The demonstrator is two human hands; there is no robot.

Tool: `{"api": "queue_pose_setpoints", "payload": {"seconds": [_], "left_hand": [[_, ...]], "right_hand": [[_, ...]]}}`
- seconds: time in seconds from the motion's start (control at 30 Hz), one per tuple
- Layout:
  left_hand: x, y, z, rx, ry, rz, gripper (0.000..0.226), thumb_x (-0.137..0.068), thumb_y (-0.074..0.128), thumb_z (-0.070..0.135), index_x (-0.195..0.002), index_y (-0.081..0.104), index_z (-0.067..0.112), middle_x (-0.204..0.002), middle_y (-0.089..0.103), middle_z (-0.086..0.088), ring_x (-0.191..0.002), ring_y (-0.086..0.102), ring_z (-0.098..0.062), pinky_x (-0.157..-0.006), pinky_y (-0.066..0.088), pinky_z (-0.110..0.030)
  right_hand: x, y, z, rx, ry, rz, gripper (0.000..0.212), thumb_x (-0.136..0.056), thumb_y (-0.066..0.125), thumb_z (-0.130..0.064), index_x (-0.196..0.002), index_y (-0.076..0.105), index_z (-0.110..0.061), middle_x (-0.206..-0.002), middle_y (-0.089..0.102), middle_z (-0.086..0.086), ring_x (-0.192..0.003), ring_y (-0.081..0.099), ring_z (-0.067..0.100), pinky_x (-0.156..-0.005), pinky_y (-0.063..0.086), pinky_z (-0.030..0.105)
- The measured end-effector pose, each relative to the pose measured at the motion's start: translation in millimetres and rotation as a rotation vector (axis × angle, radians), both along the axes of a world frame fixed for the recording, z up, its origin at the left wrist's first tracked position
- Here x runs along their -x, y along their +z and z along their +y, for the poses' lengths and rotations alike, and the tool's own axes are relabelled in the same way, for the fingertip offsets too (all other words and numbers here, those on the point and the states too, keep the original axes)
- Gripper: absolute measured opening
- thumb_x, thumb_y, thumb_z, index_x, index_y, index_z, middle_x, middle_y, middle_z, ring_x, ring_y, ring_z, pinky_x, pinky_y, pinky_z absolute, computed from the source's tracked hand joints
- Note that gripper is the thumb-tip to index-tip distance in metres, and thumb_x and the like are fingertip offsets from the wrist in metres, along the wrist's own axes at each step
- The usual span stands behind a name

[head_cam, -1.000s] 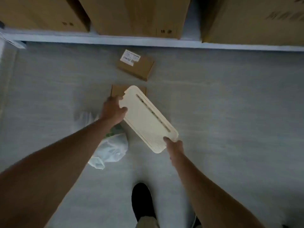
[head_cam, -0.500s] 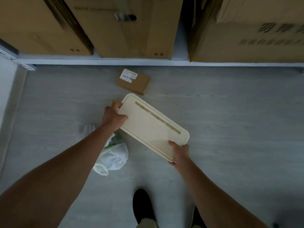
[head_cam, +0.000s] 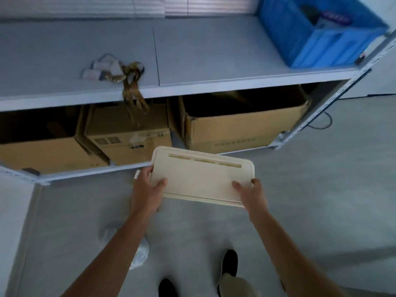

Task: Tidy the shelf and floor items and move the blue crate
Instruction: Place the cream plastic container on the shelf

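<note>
Left hand (head_cam: 147, 189): fingers curled shut round the tray's left end, thumb on top.
Right hand (head_cam: 254, 195): fingers clamped on the right end.
Tray (head_cam: 201, 179): cream, held flat above the floor (head_cam: 321, 200), near the shelf (head_cam: 192, 61).
Crate (head_cam: 325, 35): blue, far right on shelf.
Straps (head_cam: 132, 86): hang over shelf edge.
Boxes (head_cam: 128, 133): cardboard, under the shelf.
Bag (head_cam: 140, 254): on floor, partly behind left arm.

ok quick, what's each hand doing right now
left hand: closed on the left end of the cream tray
right hand: closed on its right end
</note>
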State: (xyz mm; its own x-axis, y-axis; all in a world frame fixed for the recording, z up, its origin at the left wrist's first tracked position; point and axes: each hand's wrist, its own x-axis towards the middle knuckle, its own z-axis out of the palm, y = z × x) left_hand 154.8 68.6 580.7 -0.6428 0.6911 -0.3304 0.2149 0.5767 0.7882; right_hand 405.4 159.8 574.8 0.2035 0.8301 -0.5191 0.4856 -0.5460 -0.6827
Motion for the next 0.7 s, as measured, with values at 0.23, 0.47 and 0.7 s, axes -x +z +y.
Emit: {"api": "queue_pose_setpoints", "payload": {"seconds": [0.23, 0.47, 0.7], "left_hand": [[-63.6, 94.9, 87.6, -0.154, 0.014, 0.027, 0.054, -0.081, 0.075, 0.027, -0.129, 0.051, 0.022, -0.118, 0.06, 0.002, -0.096, 0.062, -0.019, -0.078, 0.053, -0.037], [-100.5, 150.5, 210.7, -0.169, 0.075, -0.031, 0.048, -0.086, 0.067, 0.023, -0.131, 0.05, 0.02, -0.113, 0.061, 0.0, -0.097, 0.061, -0.023, -0.085, 0.054, -0.043], [-68.8, 156.1, 322.0, -0.144, 0.157, -0.104, 0.049, -0.088, 0.053, 0.009, -0.136, 0.047, 0.017, -0.107, 0.055, -0.001, -0.078, 0.052, -0.011, -0.088, 0.056, -0.047]], "right_hand": [[-74.7, 106.8, 97.4, -0.174, 0.094, -0.073, 0.061, -0.087, 0.068, -0.044, -0.135, 0.049, -0.011, -0.131, 0.062, 0.012, -0.118, 0.058, 0.034, -0.081, 0.037, 0.033], [-106.9, 158.0, 234.6, -0.256, 0.19, -0.055, 0.066, -0.088, 0.064, -0.045, -0.141, 0.044, -0.012, -0.13, 0.061, 0.014, -0.11, 0.059, 0.034, -0.086, 0.045, 0.037], [-62.1, 165.3, 366.8, -0.271, 0.28, -0.043, 0.057, -0.086, 0.064, -0.039, -0.134, 0.048, -0.013, -0.112, 0.065, 0.005, -0.097, 0.061, 0.026, -0.076, 0.047, 0.034]]}}
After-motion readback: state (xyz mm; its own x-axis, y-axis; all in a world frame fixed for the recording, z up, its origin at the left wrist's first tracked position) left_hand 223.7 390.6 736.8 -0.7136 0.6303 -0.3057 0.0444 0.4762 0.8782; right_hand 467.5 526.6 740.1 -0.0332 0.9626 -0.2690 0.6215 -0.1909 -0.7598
